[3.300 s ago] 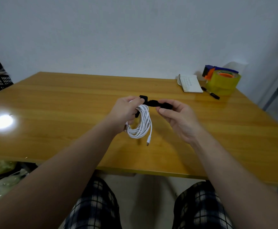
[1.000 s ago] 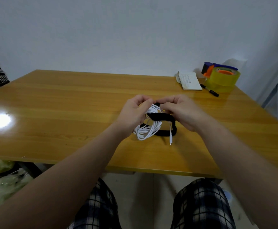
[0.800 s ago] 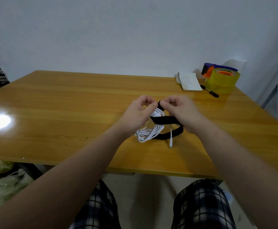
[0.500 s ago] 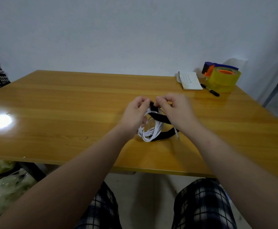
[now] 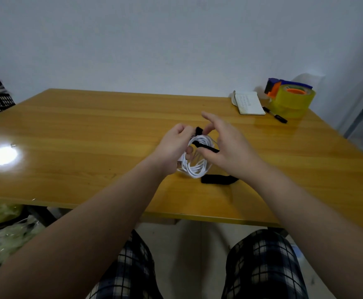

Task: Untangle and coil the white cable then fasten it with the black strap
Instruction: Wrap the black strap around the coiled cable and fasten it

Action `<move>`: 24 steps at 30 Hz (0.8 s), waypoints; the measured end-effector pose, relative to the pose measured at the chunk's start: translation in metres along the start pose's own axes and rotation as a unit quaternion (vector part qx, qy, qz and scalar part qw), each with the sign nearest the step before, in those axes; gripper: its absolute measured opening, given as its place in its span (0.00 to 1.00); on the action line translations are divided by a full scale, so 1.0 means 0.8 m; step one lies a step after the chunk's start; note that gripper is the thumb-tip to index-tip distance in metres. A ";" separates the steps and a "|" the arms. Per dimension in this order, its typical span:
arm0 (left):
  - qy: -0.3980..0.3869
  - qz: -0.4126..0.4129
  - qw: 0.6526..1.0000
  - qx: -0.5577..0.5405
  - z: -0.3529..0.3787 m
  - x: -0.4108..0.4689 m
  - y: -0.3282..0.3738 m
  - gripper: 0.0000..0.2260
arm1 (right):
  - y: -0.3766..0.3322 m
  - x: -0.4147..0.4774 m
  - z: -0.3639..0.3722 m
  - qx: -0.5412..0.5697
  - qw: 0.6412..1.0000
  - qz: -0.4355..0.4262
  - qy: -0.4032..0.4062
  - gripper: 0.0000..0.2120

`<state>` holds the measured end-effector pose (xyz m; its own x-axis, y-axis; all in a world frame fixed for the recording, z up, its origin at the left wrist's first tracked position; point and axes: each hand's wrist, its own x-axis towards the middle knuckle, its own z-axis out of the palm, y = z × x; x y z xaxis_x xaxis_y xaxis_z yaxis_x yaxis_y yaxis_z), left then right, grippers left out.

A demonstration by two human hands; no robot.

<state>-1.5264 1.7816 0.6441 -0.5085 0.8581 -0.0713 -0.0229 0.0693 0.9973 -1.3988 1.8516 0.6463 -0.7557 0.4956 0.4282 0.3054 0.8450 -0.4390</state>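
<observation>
Left hand: the left hand [image 5: 174, 147] grips the coiled white cable [image 5: 197, 169], fingers curled round the near-left side of the loops and fingertips up at the top of the coil.
Right hand: the right hand [image 5: 230, 149] pinches the black strap [image 5: 217, 179] where it crosses the coil, thumb under the band and a curled finger at the strap's upper end. The index finger points straight out and away.
Cable: wound in a round bundle, held between both hands just above the table [image 5: 90, 126], with a plug end showing by the left wrist.
Strap: one stretch runs across the top of the coil; its tail lies flat on the table, just in front of the bundle and under the right wrist.
Far right corner: a small white notebook [image 5: 248, 102], a black pen [image 5: 275, 115] beside it, and a yellow tape dispenser [image 5: 290, 98] with an orange and blue handle.
Left side: a lamp's glare [image 5: 2, 156] on the varnished wood.
Foreground: the person's knees in checked trousers [image 5: 128, 272] below the table edge.
</observation>
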 end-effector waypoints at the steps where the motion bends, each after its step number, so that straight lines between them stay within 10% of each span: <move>1: -0.007 0.000 1.000 -0.004 0.001 0.001 0.000 0.06 | 0.001 0.000 0.001 -0.012 1.000 0.003 0.001 0.30; 13: -0.032 -0.014 0.994 -0.102 0.009 0.004 -0.009 0.06 | 0.014 -0.009 0.000 -0.033 0.998 -0.033 -0.029 0.28; 18: 0.003 -0.003 0.992 -0.123 -0.002 0.012 -0.009 0.03 | 0.013 -0.001 -0.007 -0.050 0.989 0.137 -0.030 0.26; 24: 0.064 0.083 0.992 0.074 -0.021 0.024 -0.021 0.02 | -0.031 -0.013 -0.034 -0.279 0.956 -0.072 -0.060 0.13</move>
<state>-1.5503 1.7879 0.6262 -0.6004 0.7927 0.1051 0.1910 0.0145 0.9815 -1.3827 1.8311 0.6742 -0.8641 0.3674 0.3441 0.4293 0.8948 0.1225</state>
